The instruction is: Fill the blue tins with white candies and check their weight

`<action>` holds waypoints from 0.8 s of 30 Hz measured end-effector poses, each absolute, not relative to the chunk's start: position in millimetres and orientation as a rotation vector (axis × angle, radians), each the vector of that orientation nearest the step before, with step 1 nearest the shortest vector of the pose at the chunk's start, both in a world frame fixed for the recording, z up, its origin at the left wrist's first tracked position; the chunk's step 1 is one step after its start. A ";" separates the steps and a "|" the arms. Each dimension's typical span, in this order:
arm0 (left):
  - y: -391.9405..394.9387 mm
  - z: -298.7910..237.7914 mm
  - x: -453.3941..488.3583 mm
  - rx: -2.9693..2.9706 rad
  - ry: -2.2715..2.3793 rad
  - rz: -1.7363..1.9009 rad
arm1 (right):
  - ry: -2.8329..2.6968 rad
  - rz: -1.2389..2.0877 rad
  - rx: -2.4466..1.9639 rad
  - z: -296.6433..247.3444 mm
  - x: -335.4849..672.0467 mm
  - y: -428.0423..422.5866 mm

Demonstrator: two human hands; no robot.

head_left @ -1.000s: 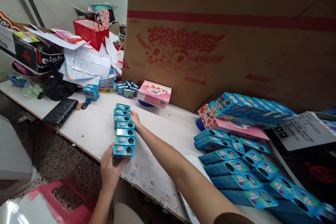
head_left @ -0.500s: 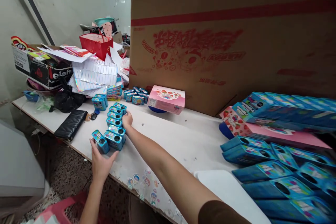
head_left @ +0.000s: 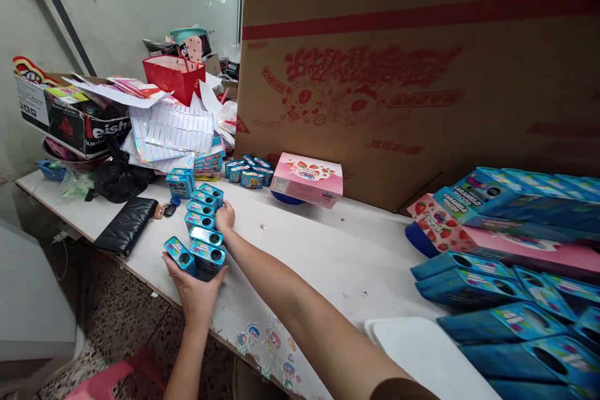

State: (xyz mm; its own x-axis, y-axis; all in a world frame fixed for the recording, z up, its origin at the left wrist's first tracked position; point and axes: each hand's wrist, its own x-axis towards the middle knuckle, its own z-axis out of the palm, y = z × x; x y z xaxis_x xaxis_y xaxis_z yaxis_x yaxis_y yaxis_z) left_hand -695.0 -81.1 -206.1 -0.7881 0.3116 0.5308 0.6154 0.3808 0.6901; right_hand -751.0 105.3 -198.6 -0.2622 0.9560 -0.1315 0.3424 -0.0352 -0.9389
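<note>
Several small blue candy tins (head_left: 207, 252) stand upright in an uneven row on the white table, each with a dark round spot on top. My left hand (head_left: 199, 290) curves round the near end of the row. Its fingers touch the left side of a slightly turned tin (head_left: 179, 252), and its thumb is at the right corner of the neighbouring one. My right hand (head_left: 225, 217) rests against the right side of the row, fingers bent round the middle tins; its fingertips are partly hidden. Just beyond the row stands another group of blue tins (head_left: 180, 184).
A black wallet (head_left: 125, 225) with keys (head_left: 171, 207) lies left of the row. Behind are loose papers (head_left: 173, 128), small blue packs (head_left: 249, 172) and a pink box (head_left: 307, 178). A large carton (head_left: 356, 75) walls off the back. Blue boxes (head_left: 515, 325) and a white lid (head_left: 422, 356) sit right.
My left hand has moved right and closed in, bringing its thumb against the near tin. The near tins now sit closer together. The camera view has shifted slightly.
</note>
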 end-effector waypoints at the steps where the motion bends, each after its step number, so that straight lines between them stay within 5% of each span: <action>1: -81.8 -205.6 -698.4 -0.788 -2.319 -1.372 | -1.645 1.309 -1.372 -198.0 -750.9 104.0; 11: -97.5 -199.9 -746.1 -0.583 -2.373 -1.458 | -1.706 1.295 -1.362 -193.8 -754.7 84.1; 24: -76.9 -188.9 -711.4 -0.666 -2.277 -1.132 | -1.665 1.412 -1.201 -206.3 -754.3 101.4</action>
State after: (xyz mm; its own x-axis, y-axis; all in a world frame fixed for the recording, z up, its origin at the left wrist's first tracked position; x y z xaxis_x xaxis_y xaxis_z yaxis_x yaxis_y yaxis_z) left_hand -711.4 -76.9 -188.9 -0.7510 0.1995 0.6294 0.6221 0.5330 0.5734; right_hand -754.3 101.4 -206.3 -0.3789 0.9214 -0.0865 0.2354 0.0055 -0.9719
